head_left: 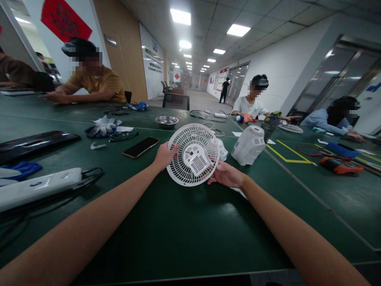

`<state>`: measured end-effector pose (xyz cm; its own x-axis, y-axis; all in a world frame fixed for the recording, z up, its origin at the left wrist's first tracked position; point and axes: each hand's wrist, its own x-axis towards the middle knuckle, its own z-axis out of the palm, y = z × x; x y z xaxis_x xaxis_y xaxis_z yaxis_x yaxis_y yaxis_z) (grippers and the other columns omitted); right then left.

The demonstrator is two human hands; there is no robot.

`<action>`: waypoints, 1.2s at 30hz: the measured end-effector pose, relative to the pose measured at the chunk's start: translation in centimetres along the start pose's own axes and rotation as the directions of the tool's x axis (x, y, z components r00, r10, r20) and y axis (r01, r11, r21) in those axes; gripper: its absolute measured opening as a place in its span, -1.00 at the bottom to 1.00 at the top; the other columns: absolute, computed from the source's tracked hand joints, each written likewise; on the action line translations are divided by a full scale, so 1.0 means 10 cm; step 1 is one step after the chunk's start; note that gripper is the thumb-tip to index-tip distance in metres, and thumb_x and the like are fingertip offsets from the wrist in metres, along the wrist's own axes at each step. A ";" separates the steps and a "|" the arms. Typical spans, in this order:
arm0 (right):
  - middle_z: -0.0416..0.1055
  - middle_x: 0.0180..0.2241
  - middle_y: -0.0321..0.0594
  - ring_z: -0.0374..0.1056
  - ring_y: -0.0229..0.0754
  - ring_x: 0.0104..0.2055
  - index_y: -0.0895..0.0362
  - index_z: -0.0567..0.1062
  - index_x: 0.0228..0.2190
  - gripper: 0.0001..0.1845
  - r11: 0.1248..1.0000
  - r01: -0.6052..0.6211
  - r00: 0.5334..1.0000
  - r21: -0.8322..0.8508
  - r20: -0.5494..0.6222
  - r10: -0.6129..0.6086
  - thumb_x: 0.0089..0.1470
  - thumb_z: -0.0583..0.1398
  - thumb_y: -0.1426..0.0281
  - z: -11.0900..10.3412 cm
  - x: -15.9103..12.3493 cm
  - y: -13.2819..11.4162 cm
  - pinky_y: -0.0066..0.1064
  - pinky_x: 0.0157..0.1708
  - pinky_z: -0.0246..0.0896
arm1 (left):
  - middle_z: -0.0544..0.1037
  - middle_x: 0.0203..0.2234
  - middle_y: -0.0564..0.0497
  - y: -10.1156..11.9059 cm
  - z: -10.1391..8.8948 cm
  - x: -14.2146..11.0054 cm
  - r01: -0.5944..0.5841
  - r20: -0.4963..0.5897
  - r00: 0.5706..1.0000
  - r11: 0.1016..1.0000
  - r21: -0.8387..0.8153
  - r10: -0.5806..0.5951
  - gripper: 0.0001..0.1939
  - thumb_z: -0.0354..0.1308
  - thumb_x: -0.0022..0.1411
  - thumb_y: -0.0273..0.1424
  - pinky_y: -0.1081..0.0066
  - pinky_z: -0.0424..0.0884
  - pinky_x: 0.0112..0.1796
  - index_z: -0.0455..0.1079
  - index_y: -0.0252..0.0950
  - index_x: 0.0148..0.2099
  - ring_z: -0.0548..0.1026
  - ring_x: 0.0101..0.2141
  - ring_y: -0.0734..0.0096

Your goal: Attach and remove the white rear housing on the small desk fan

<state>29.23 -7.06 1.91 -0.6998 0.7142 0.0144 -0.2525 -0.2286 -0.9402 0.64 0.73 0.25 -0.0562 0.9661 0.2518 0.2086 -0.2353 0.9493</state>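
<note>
A round white fan grille [175, 169] is held up in front of me, tilted, above the green table. Its centre carries a slotted plate with a few small holes. My left hand [164, 155] grips the left rim, thumb over the front. On the lower right rim, my right hand [225, 174] is closed, with some fingers behind the grille. Just behind the grille's right edge, another white plastic part [222, 150] shows partly; the rest of it is hidden. A white vented plastic housing [248, 146] stands to the right of my right hand.
A phone [141, 147] and gloves [102, 127] lie to the left, near a metal bowl [166, 121]. At far left are a white power strip [41, 188] and a black glossy panel [37, 143]. A multimeter [341, 165] lies right. Several people sit around the table.
</note>
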 end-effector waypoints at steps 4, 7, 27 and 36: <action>0.53 -0.16 -0.22 0.51 -0.19 -0.23 0.01 0.29 0.05 -0.36 0.997 0.033 0.998 -0.066 -0.049 -0.037 0.01 0.40 0.18 0.04 0.01 0.01 -0.36 -0.28 0.49 | 0.66 -0.22 -0.14 0.04 0.00 -0.04 -0.004 0.006 1.000 1.000 -0.003 0.004 -0.69 0.27 0.26 -0.22 0.24 0.58 -0.27 0.49 -0.36 -0.09 0.64 -0.30 0.20; 0.51 -0.26 -0.27 0.47 -0.22 -0.29 0.02 0.31 0.04 -0.37 0.993 0.065 0.993 -0.102 -0.092 -0.075 0.01 0.40 0.16 0.09 0.03 0.02 -0.40 -0.32 0.46 | 0.66 -0.22 -0.13 0.04 -0.01 -0.04 -0.011 0.009 1.000 1.000 -0.007 0.011 -0.71 0.25 0.28 -0.24 0.23 0.59 -0.27 0.49 -0.35 -0.08 0.65 -0.29 0.19; 0.52 -0.29 -0.20 0.40 -0.26 -0.36 0.12 0.51 -0.11 -0.52 0.901 0.115 0.960 -0.418 -0.186 -0.209 0.07 0.33 0.04 0.10 0.07 -0.05 -0.44 -0.37 0.32 | 0.66 -0.21 -0.13 -0.04 0.02 0.03 0.047 -0.039 0.998 0.998 -0.032 -0.048 -0.74 0.26 0.27 -0.28 0.22 0.59 -0.27 0.48 -0.34 -0.07 0.65 -0.31 0.21; 0.48 -0.36 -0.23 0.41 -0.23 -0.40 0.12 0.48 -0.14 -0.49 0.754 0.145 0.948 -0.640 -0.128 -0.291 0.19 0.21 -0.07 0.07 0.08 -0.05 -0.41 -0.42 0.27 | 0.64 -0.17 -0.14 -0.02 0.02 0.02 0.065 -0.040 0.997 0.998 -0.026 -0.066 -0.73 0.24 0.30 -0.30 0.21 0.60 -0.26 0.46 -0.32 -0.01 0.65 -0.28 0.19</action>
<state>28.35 -6.84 2.61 -0.5046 0.8284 0.2433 0.1362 0.3547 -0.9250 0.75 0.97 0.09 -0.1093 0.9745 0.1958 0.1792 -0.1745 0.9682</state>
